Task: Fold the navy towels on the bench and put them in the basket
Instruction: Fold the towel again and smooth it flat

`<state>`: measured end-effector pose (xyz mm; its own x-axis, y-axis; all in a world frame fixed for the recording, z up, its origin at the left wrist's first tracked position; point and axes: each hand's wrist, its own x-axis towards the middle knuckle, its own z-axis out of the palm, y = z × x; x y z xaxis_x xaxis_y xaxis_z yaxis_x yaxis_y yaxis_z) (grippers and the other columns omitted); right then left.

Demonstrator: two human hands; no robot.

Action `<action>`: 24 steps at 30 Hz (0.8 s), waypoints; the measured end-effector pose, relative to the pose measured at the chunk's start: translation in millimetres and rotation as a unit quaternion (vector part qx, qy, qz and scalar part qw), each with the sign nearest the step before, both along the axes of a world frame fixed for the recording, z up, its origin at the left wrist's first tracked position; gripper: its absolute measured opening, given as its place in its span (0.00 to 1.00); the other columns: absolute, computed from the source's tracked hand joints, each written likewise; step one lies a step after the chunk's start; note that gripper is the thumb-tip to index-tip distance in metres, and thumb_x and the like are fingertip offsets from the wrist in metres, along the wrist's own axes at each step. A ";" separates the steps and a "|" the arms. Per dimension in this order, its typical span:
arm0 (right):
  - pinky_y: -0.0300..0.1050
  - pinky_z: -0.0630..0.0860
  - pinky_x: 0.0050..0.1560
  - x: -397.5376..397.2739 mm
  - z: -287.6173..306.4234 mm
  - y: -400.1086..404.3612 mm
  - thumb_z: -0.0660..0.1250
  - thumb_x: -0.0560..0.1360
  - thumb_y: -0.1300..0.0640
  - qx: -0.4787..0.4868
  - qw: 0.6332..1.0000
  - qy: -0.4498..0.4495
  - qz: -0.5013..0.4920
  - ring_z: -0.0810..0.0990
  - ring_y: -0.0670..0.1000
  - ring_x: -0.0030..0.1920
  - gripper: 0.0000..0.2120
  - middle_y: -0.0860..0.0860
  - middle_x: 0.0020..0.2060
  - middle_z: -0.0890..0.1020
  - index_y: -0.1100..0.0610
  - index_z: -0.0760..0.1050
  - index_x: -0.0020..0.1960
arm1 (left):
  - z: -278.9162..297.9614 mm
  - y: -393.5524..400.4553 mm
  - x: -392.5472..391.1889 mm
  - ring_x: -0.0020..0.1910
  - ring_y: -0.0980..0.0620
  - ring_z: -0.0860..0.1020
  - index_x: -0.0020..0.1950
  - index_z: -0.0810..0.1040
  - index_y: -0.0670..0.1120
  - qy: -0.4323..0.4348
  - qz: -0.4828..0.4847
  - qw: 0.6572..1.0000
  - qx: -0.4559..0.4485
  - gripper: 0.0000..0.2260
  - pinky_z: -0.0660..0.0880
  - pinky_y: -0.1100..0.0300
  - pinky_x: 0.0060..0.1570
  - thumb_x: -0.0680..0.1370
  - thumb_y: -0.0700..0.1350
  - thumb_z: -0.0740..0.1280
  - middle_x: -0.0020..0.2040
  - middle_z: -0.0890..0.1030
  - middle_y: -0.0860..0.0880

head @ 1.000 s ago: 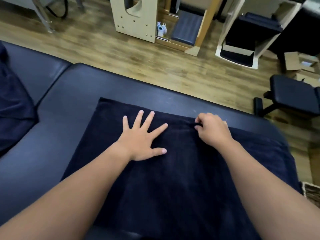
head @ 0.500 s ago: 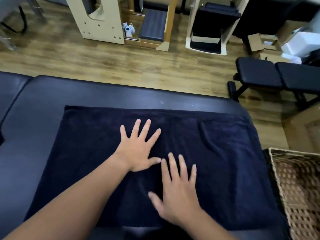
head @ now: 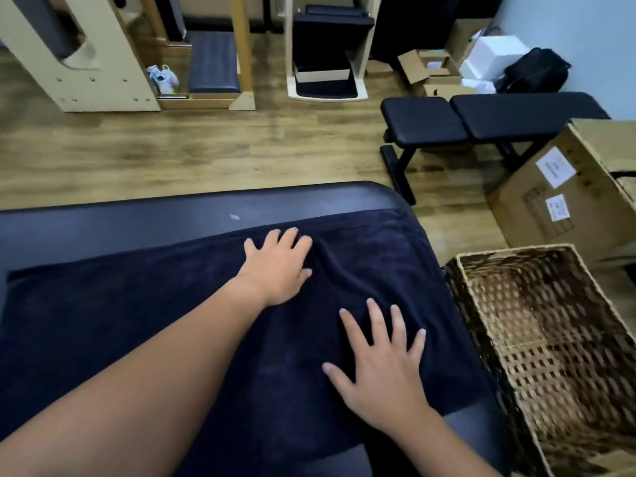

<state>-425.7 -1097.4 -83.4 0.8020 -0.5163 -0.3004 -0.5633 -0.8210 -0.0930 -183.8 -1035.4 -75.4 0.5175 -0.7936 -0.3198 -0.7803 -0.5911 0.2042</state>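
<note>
Both hands flat on towel (head: pixel 144 325), L hand (head: pixel 277 270) and R hand (head: pixel 382 370) released, gripping nothing. Risk: ridge beside L hand gets folded in; towel edge toward basket (head: pixel 537 342) slides off desk (head: pixel 137 211).

Lighting: even, soft indoor; shadows faint. Sheen along bench (head: pixel 206 204) far edge. Motion blur on basket (head: pixel 537 339) and floor. Wide-angle bending at frame edges.
</note>
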 end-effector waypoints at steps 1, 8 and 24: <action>0.79 0.47 0.71 -0.6 0.2 -4.4 0.50 0.74 0.25 0.003 1.000 -0.005 0.008 0.44 0.65 0.80 0.40 0.53 0.82 0.49 0.39 0.49 0.81 | 0.9 -11.1 1.4 0.73 0.42 0.62 0.72 0.64 0.51 -0.025 0.014 0.999 -0.017 0.20 0.60 0.33 0.69 0.83 0.57 0.60 0.74 0.66 0.47; 0.78 0.45 0.71 -8.1 -4.6 -28.6 0.49 0.77 0.27 -0.001 0.998 -0.036 -0.054 0.41 0.63 0.81 0.37 0.53 0.82 0.47 0.39 0.48 0.81 | 8.4 -52.2 25.7 0.57 0.44 0.75 0.54 0.76 0.47 0.043 0.188 0.975 -0.108 0.04 0.64 0.47 0.57 0.81 0.42 0.63 0.53 0.79 0.50; 0.67 0.71 0.60 -48.4 -14.3 -57.9 0.67 0.76 0.41 -0.095 0.961 -0.063 -0.253 0.69 0.63 0.69 0.29 0.59 0.72 0.70 0.49 0.70 0.74 | 9.6 -145.9 22.6 0.49 0.44 0.80 0.41 0.79 0.47 0.204 0.174 0.950 -0.164 0.04 0.71 0.58 0.45 0.74 0.38 0.69 0.39 0.81 0.50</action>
<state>-474.2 -1155.4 -97.7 0.4577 -0.8856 -0.0792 -0.8889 -0.4538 -0.0625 -161.2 -1181.3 -65.8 0.6525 -0.6891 -0.3151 -0.3669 -0.6512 0.6643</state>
